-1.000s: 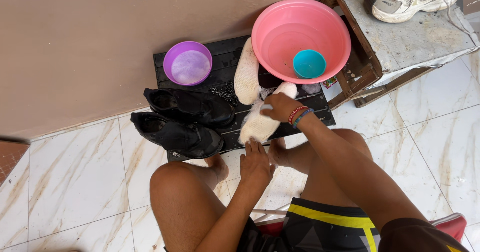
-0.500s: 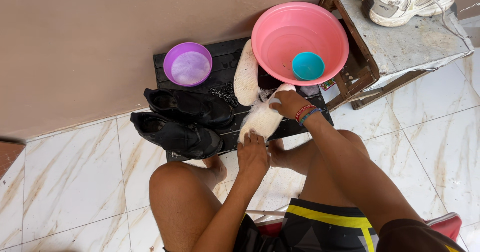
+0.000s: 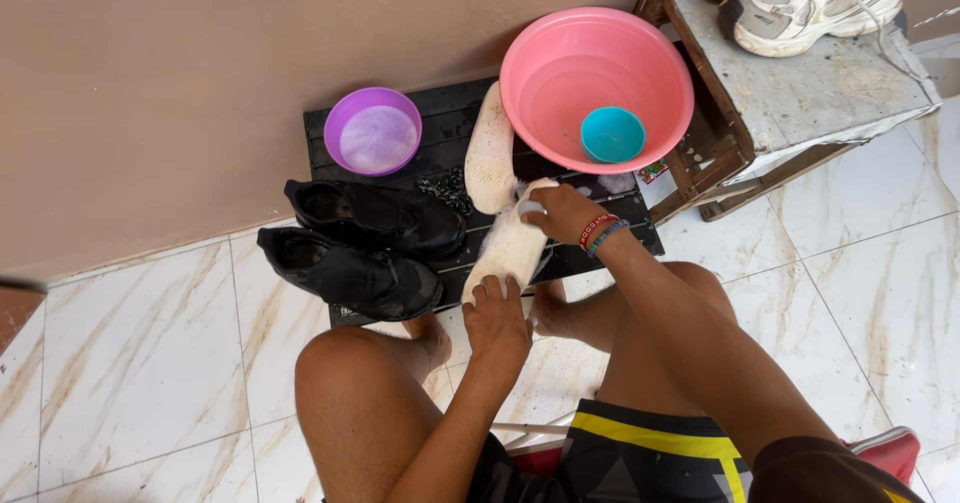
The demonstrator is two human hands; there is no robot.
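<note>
Fingers of the left hand (image 3: 497, 315) press down on the near end of a pale insole (image 3: 510, 245), pinning it flat to the black slatted board (image 3: 440, 138) rather than closing around it. The right hand (image 3: 562, 213) is curled shut around a small white object at the far end of the same insole — too little of it shows to tell what it is — and its wrist wears a few coloured bands. The insole lies lengthwise, near to far, toward the right part of the board, with soapy foam along its edges. A second pale insole (image 3: 490, 148) lies just beyond it, its far end beside the rim of a pink basin (image 3: 560, 73). Inside the basin sits a small teal cup (image 3: 612, 134). At the far left corner of the board stands a purple bowl (image 3: 373, 130) holding cloudy liquid. Two black shoes (image 3: 365, 243) lie side by side on the left of the board, toes pointing right. To the right, a worn wooden stool (image 3: 800, 93) carries pale sneakers (image 3: 800, 3) on top. The person's bare knees and feet rest on the marbled tile floor (image 3: 130, 363).
</note>
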